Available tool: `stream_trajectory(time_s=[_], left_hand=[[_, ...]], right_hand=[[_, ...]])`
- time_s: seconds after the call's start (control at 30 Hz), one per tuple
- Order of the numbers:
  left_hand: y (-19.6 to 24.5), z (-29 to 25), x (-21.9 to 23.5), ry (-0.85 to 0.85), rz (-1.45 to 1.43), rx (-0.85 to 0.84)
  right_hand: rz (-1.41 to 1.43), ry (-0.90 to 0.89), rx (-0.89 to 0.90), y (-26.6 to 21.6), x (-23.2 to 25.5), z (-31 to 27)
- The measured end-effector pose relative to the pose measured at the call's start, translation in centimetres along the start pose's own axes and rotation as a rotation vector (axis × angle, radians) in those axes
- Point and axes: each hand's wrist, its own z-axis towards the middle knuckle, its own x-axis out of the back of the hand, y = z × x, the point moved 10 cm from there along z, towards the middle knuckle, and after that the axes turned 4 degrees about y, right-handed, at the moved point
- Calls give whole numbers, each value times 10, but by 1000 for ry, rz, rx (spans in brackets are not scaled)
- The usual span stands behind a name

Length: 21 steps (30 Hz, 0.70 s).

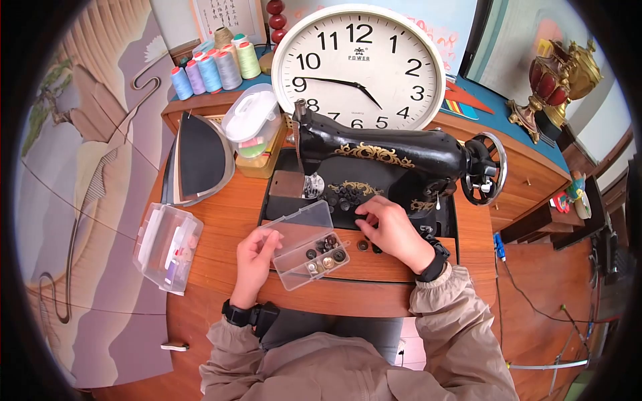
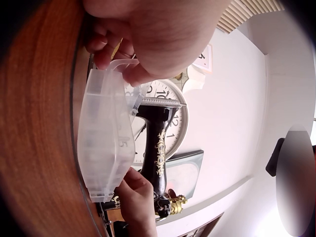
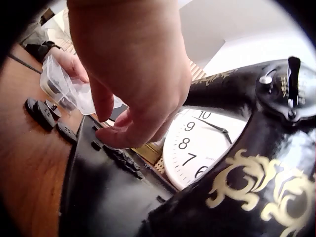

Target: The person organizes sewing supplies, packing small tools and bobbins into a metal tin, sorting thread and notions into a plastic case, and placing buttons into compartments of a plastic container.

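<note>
A small clear plastic compartment box [image 1: 311, 252] lies open on the wooden worktop [image 1: 227, 220], its lid tipped back; its cells hold dark and metallic round buttons [image 1: 326, 252]. The left hand [image 1: 256, 257] grips the box's near left edge, thumb and fingers curled on the rim, as the left wrist view confirms. The right hand [image 1: 391, 230] reaches over the bed of the black sewing machine with gold ornament [image 1: 394, 160], its fingers bent down onto a heap of black buttons [image 1: 344, 196] lying there; whether a button is pinched between the fingertips cannot be told. A few loose dark buttons [image 1: 366, 246] lie on the worktop just beside the box.

To the left stands a larger clear plastic case [image 1: 167, 247] with coloured contents too small to make out, and behind it another clear lidded box [image 1: 253, 123]. A dark flat iron [image 1: 200, 157] rests tilted nearby.

A large white wall clock [image 1: 359, 67] leans behind the machine, and spools of pastel thread [image 1: 214, 67] stand on the blue-topped cabinet [image 1: 481, 93]. A red and gold ornament [image 1: 558, 77] sits at the right.
</note>
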Motion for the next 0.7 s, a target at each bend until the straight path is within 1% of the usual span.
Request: stream_trajectory(time_s=[0.1, 0.13, 0.2, 0.27, 0.37, 0.43, 0.47, 0.53, 0.57, 0.63, 0.7], left_hand=[[3, 0, -1, 6, -3, 9], [3, -1, 0, 10, 0, 18], [3, -1, 0, 2, -10, 14], [3, 0, -1, -8, -20, 10], [4, -1, 0, 10, -21, 5], [4, 0, 1, 10, -34, 6], [3, -1, 2, 11, -35, 12], [4, 0, 1, 7, -21, 7], [4, 0, 1, 6, -20, 7], [5, 0, 1, 3, -34, -13], [4, 0, 1, 4, -29, -5]], right_hand=[[-26, -64, 30, 1, -13, -5], [-29, -65, 32, 3, -16, -5], [-124, -59, 113, -3, -19, -6], [-128, -76, 99, -5, -19, -5], [-150, -56, 133, -8, -14, -7], [-23, -71, -18, 9, -7, -3], [-40, -91, -35, 11, -2, -1], [-65, -206, -126, 20, -2, -3], [-64, -205, -127, 20, 0, -3], [-83, -307, -122, 21, -8, -6], [-109, -310, -129, 22, -9, -7]])
